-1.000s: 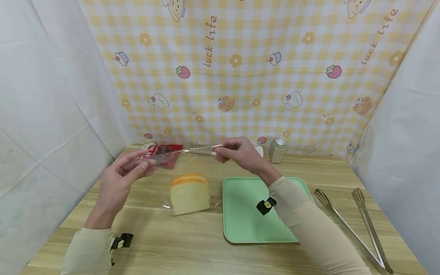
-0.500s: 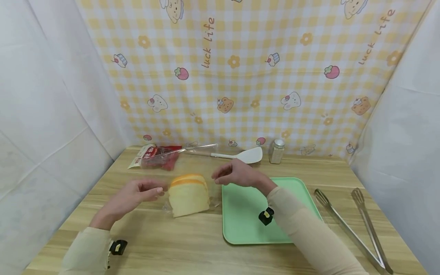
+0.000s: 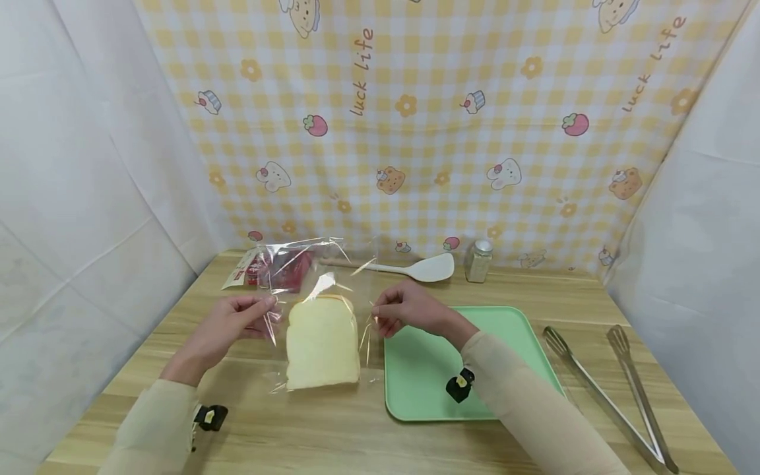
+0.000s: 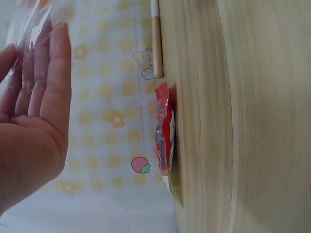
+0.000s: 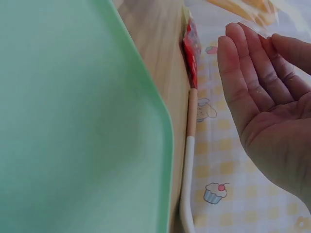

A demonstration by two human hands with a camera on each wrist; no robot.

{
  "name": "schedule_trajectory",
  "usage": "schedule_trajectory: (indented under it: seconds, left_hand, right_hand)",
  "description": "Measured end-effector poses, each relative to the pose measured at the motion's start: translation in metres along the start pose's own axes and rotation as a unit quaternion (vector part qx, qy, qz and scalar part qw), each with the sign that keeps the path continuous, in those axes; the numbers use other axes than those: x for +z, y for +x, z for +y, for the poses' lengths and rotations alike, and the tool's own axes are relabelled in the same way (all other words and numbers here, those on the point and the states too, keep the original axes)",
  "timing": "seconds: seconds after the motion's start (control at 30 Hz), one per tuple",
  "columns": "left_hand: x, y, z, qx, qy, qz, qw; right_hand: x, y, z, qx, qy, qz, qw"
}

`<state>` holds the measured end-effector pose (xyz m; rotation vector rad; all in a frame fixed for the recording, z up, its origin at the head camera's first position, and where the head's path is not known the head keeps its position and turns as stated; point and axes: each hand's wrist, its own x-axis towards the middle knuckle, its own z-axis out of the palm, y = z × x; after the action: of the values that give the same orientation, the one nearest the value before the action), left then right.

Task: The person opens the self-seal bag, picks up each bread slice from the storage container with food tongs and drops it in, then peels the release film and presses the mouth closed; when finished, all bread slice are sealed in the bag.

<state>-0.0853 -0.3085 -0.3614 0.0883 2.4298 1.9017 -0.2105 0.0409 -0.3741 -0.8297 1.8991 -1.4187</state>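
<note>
A clear plastic bag (image 3: pixel 325 282) with sliced bread (image 3: pixel 323 346) inside faces me, its upper part standing above the slices. My left hand (image 3: pixel 228 324) pinches the bag's left edge between thumb and fingers. On the opposite edge, my right hand (image 3: pixel 415 311) pinches the film in the same way. The left wrist view has the film (image 4: pixel 35 30) between the thumb and fingertips of the left hand (image 4: pixel 36 107). In the right wrist view, thumb and fingertip of the right hand (image 5: pixel 274 102) meet at the film. Whether the bag's bottom touches the table cannot be made out.
A green tray (image 3: pixel 439 382) lies right of the bag, partly under my right forearm. Metal tongs (image 3: pixel 638 389) lie farther right. Along the back are a white spatula (image 3: pixel 432 268), a shaker jar (image 3: pixel 479 261) and a red and cream packet (image 4: pixel 165 128), partly behind the bag.
Both hands let go of the bag's top edge, moved down and now pinch its sides. The bread has tilted up to face me and shifted slightly nearer.
</note>
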Motion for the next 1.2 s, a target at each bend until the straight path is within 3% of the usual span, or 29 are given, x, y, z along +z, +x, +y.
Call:
schedule_trajectory:
  seconds: [0.1, 0.27, 0.4, 0.63, 0.87, 1.2]
  left_hand:
    - [0.003, 0.006, 0.001, -0.031, -0.019, 0.029, 0.9989]
    - [0.006, 0.015, -0.004, -0.079, 0.016, 0.045, 0.9958]
    - [0.008, 0.021, -0.012, -0.105, 0.022, 0.026, 0.9939]
    - [0.012, 0.03, -0.021, -0.123, 0.011, -0.007, 0.9923]
    - [0.012, 0.038, -0.037, -0.163, 0.03, -0.029, 0.9858]
    - [0.008, 0.042, -0.049, -0.192, 0.018, -0.051, 0.98]
  right_hand:
    - [0.003, 0.0, 0.002, 0.033, 0.027, -0.004, 0.9991]
    - [0.006, -0.001, 0.007, 0.075, 0.043, -0.002, 0.9963]
    - [0.007, -0.003, 0.011, 0.1, 0.039, -0.003, 0.9942]
    - [0.009, -0.003, 0.016, 0.131, 0.021, -0.006, 0.9912]
    - [0.015, 0.002, 0.025, 0.156, -0.017, 0.007, 0.9876]
    - [0.026, 0.008, 0.031, 0.136, -0.087, 0.031, 0.9864]
